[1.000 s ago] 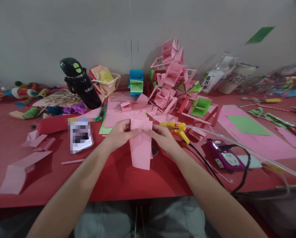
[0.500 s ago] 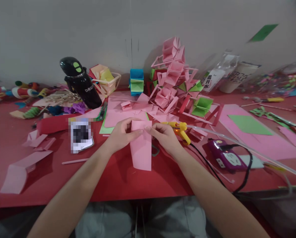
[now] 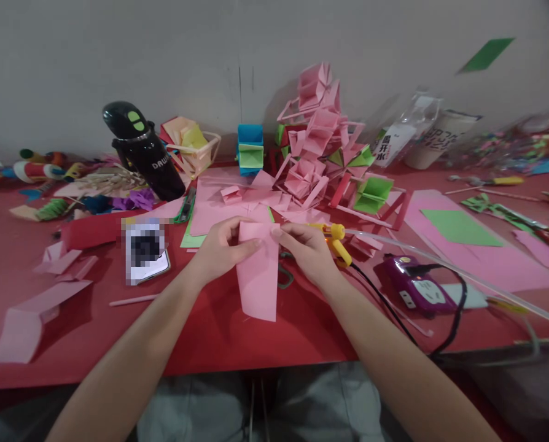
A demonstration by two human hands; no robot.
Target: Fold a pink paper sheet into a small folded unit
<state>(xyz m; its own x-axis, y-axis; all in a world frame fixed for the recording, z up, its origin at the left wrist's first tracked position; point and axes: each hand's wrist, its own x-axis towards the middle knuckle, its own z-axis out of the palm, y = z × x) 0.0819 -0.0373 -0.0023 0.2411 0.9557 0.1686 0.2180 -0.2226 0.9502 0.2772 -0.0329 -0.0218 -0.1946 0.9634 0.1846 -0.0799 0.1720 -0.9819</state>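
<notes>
A strip of pink paper point(image 3: 258, 279) hangs upright between my hands, above the front of the red table point(image 3: 201, 344). My left hand point(image 3: 221, 248) pinches its upper left side, thumb on the face toward me and fingers behind. At the top right corner, my right hand point(image 3: 306, 245) grips the same paper between thumb and fingers. The fingers behind the paper are partly hidden. Just beyond my right hand lies a yellow glue gun point(image 3: 338, 242) with a black cord. Pink sheets point(image 3: 210, 212) lie behind the held paper.
Pink folded-paper pieces point(image 3: 318, 135) are stacked against the wall. A black bottle point(image 3: 148, 153) and a phone point(image 3: 146, 252) stand to the left. A purple power strip point(image 3: 417, 285), a clear tube point(image 3: 463, 273) and a green sheet point(image 3: 461, 227) are on the right.
The whole view has shifted slightly. My right thumb has slid a little toward the paper's top right corner, and the paper's lower end tilts slightly differently. Both hands keep their hold.
</notes>
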